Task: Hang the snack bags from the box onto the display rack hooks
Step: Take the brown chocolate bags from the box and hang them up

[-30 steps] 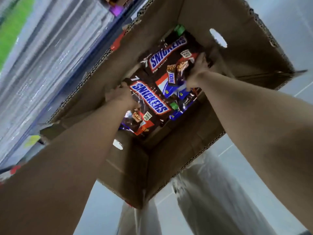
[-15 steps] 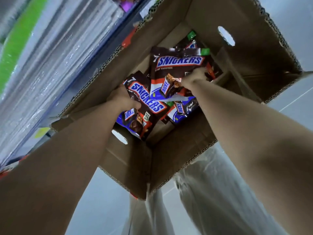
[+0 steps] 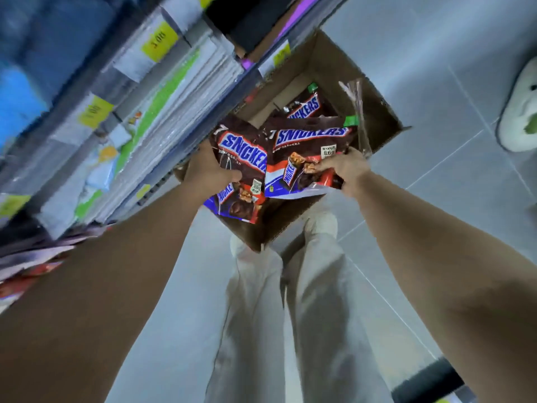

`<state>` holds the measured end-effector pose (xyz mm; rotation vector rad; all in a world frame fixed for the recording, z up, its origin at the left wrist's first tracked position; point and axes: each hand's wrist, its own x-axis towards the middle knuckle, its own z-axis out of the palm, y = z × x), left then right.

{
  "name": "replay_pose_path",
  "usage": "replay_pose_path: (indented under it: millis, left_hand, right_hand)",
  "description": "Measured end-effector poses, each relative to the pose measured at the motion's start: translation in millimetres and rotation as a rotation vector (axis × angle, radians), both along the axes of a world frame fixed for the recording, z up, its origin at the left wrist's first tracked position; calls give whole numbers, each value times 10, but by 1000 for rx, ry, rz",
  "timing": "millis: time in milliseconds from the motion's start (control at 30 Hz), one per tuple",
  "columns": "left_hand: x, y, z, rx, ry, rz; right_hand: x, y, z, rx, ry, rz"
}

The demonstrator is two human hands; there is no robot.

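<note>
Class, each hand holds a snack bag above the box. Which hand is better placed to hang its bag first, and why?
Probably the left hand. Its snack bag is on the side of the shelving; the right hand holds its bag on the far side, over the box. No hooks are visible.

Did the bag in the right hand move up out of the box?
Yes. The right hand has lifted its bag from deep inside the box to above its rim.

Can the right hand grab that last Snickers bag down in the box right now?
Probably not yet. The right hand is already shut on a Snickers bag, and that held bag hangs above the box, partly covering the bag still inside. It would likely need to free itself first.
</note>
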<state>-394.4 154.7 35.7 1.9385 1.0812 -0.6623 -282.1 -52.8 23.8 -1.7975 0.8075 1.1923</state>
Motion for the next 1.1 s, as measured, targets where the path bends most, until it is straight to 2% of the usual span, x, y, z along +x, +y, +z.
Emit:
replay_pose_path:
  millis: [133, 300, 500, 733, 800, 900, 1033, 1100]
  left_hand:
    - [-217, 53, 986, -42, -98, 135]
    - [-535, 53, 2134, -68, -283, 270]
    - [-1284, -161, 3303, -92, -484, 416]
    - [-2585, -307, 4230, 21, -631, 696]
    - [-3063, -335, 4445, 65, -628, 776]
    - [-3678, -291, 4660, 143, -603, 883]
    - [-4526, -146, 4963, 126, -688, 1021]
    - [-4879, -80, 5144, 42, -763, 1057]
  right_hand:
    - [-101, 49, 1037, 142, -119, 112]
    - [-408, 54, 2167, 403, -268, 83]
    - [-985, 82, 3384, 413, -363, -5]
    - [-1823, 72, 4255, 523, -270, 150]
    - [-2203, 164, 4486, 571, -288, 145]
    - [-2695, 370, 4724, 602, -382, 10]
    - [-3515, 753, 4887, 666, -420, -80]
    - [-3944, 926, 4955, 655, -392, -13]
